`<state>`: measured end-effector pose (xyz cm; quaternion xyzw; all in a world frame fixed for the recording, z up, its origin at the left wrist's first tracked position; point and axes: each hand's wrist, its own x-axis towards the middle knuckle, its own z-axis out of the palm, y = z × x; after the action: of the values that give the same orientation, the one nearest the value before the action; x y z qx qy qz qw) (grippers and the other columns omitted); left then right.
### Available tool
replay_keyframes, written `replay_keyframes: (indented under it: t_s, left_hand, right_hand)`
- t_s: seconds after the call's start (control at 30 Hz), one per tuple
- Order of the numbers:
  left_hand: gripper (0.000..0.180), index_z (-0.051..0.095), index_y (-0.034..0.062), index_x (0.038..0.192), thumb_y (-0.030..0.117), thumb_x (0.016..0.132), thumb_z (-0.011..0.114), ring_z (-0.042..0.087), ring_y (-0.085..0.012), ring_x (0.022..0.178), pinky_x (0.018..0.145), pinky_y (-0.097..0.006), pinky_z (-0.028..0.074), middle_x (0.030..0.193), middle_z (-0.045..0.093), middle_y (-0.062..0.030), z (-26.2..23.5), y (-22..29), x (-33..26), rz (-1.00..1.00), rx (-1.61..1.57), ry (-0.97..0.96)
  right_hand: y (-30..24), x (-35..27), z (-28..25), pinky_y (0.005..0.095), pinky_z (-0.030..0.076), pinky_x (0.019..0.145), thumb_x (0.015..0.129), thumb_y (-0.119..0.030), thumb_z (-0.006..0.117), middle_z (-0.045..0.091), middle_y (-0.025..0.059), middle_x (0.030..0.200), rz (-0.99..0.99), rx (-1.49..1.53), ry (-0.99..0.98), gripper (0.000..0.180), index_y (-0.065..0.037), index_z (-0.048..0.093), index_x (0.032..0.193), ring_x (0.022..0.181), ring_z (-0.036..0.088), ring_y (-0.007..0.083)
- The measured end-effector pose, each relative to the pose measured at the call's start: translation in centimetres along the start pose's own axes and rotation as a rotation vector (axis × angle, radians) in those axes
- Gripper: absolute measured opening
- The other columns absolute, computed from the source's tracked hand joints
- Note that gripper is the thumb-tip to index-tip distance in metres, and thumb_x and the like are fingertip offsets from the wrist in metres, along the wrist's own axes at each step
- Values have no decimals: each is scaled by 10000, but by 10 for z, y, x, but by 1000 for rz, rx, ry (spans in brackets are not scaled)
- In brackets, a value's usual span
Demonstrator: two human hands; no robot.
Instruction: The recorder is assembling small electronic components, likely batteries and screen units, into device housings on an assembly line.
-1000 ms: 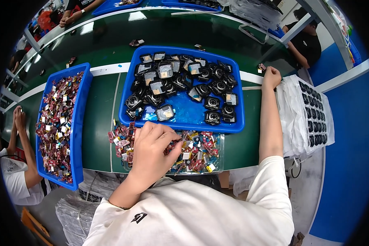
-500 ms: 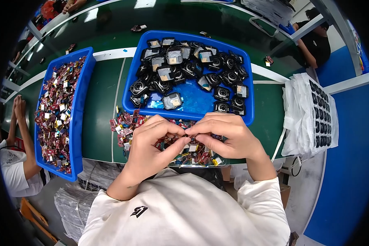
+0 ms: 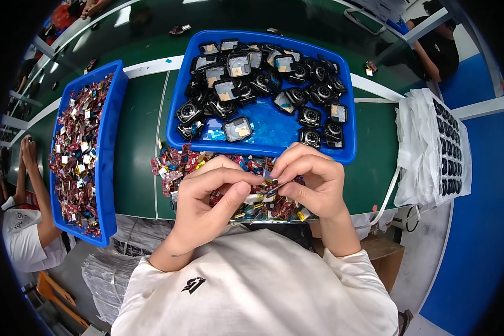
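Above a heap of small red circuit boards with white and yellow parts (image 3: 171, 171), my two hands are close together. My right hand (image 3: 316, 182) pinches a small dark electronic part (image 3: 273, 190) between thumb and fingers; its exact kind is too small to tell. My left hand (image 3: 207, 199) is beside it, thumb and forefinger apart, with nothing visible between them. Just beyond lies a blue tray (image 3: 263, 150) of black watch cases (image 3: 238, 129), some showing round sensor backs and others pale insides.
To the left, a long blue bin (image 3: 107, 162) is full of similar small boards. White sheets of black watch parts (image 3: 431, 145) stand stacked at the right. Loose parts lie on the green table (image 3: 140, 123). Other people are at the left and far right.
My hands have drawn apart; the fingertips no longer meet. The small dark part now shows in my right fingers. The view has shifted slightly.
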<state>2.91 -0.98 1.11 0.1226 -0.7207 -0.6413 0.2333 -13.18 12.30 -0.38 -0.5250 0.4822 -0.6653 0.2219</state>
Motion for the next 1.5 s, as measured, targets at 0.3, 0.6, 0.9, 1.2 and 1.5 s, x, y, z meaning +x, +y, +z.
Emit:
replay_keyframes:
  t_s: [0.3,0.6,0.9,1.2,1.5]
  left_hand:
    - [127,691,8,835,36,727,751,571,-148,757,642,-243,443,853,623,-76,8,-7,4,150,34,119]
    - [216,692,36,846,50,652,786,563,-175,848,772,-281,419,927,646,-70,13,-5,9,202,199,19]
    - [237,681,28,885,26,666,772,601,-175,788,737,-296,446,851,680,-80,16,-1,13,145,271,67]
    - [150,689,12,943,12,813,614,550,-223,987,872,-329,412,1078,640,-137,13,-3,16,203,220,373]
    - [101,682,13,817,72,740,710,545,-212,892,800,-312,413,970,637,-97,11,-6,10,115,115,95]
  right_hand:
    - [5,-12,2,278,486,739,796,5,710,656,113,869,184,196,138,116,36,628,871,822,623,159]
    - [6,-12,4,241,490,669,785,-12,725,669,81,833,119,16,125,99,16,657,852,753,634,130]
    - [5,-16,5,233,486,652,791,-37,729,670,68,811,192,-6,169,94,5,666,848,736,626,112]
    - [4,-16,7,232,486,648,798,-30,723,659,66,822,250,186,224,108,18,654,867,725,615,108]
    - [4,-13,6,208,411,524,783,-59,734,650,30,713,175,-116,67,101,-11,658,829,603,571,72]
